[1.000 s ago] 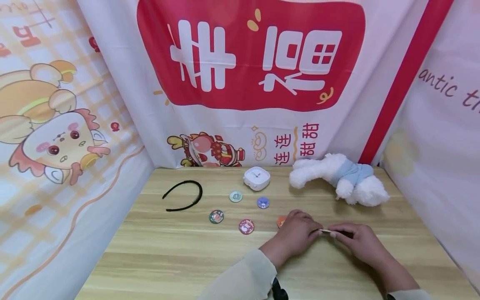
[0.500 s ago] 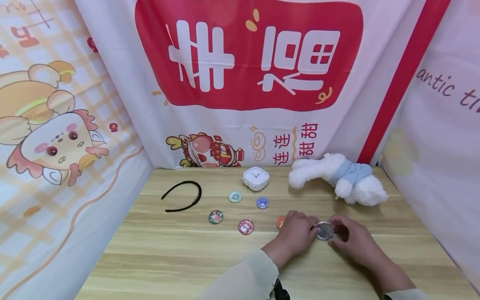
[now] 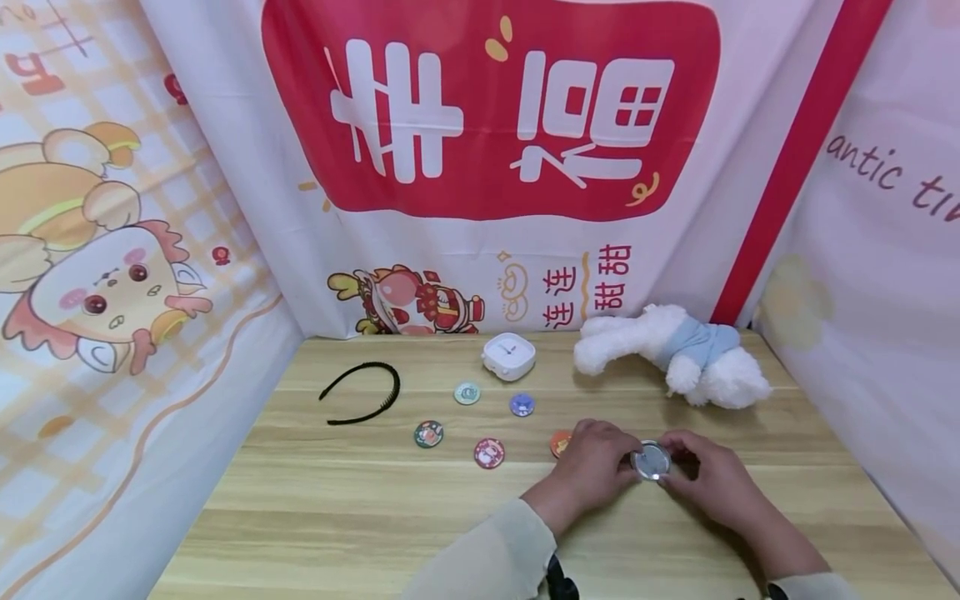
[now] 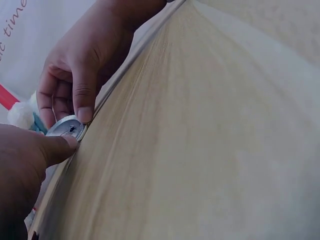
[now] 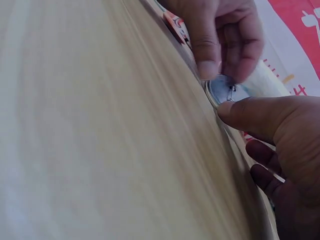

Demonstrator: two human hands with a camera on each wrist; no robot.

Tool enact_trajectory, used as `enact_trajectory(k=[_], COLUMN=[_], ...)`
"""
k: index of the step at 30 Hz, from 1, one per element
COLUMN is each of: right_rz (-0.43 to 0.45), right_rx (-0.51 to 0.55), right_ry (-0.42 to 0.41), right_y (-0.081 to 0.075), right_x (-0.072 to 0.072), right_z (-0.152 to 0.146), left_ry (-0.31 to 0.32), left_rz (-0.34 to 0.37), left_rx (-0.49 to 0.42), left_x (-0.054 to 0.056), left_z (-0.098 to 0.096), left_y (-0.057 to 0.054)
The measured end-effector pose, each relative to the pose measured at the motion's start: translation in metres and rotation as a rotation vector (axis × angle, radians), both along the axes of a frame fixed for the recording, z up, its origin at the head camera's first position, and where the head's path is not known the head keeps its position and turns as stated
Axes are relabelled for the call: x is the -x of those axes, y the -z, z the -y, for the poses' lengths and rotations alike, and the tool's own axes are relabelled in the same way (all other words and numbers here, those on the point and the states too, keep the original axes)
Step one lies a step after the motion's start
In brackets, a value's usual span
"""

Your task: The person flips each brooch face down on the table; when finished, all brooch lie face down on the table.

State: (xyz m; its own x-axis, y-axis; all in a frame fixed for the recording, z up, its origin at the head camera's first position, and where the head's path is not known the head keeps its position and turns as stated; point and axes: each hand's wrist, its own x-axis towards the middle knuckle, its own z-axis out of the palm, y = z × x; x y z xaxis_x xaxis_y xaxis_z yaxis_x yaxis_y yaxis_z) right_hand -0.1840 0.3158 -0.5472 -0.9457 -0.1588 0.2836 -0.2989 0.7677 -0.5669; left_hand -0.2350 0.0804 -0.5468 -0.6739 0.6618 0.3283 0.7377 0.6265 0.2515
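Observation:
Between both hands is a round pin badge [image 3: 651,461], its silvery metal back turned upward. My left hand [image 3: 594,465] pinches its left rim, while my right hand [image 3: 708,477] holds the opposite rim between thumb and fingers. In the left wrist view, a small dark pin fitting shows at the middle of the badge [image 4: 70,128], and the left thumb [image 4: 64,148] lies on its edge. The right wrist view has the right thumb [image 5: 235,111] at the near rim of the badge [image 5: 219,90]. An orange badge [image 3: 559,442] is partly hidden behind the left hand.
Several picture badges lie left of the hands: red [image 3: 489,452], dark green [image 3: 429,433], pale green [image 3: 467,393] and blue [image 3: 522,404]. Farther back are a black headband [image 3: 394,392], a white clock [image 3: 508,357] and a white plush toy [image 3: 701,354] in blue clothing, near the curtain.
One second ago the badge was held edge-on; it has since turned so its metal back faces up. Both hands stay on it, with fingers slightly shifted. The other things have not moved.

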Motion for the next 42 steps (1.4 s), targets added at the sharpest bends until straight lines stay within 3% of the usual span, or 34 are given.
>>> enact_trajectory(k=[5, 16, 33, 42], right_rz=[0.050, -0.001, -0.065, -0.052], right_rx=[-0.053, -0.052, -0.082, -0.081], right_ry=[0.010, -0.019, -0.076, -0.075], right_y=[-0.002, -0.003, 0.005, 0.007], right_x=[0.001, -0.001, 0.000, 0.000], right_z=[-0.005, -0.008, -0.014, -0.014], left_ry=[0.014, 0.018, 0.033, 0.036], left_rz=[0.005, 0.008, -0.033, -0.045], left_rx=[0.047, 0.123, 0.154, 0.166], left_x=[0.001, 0.001, 0.001, -0.001], left_z=[-0.002, -0.004, -0.007, -0.006], left_y=[0.001, 0.003, 0.004, 0.004])
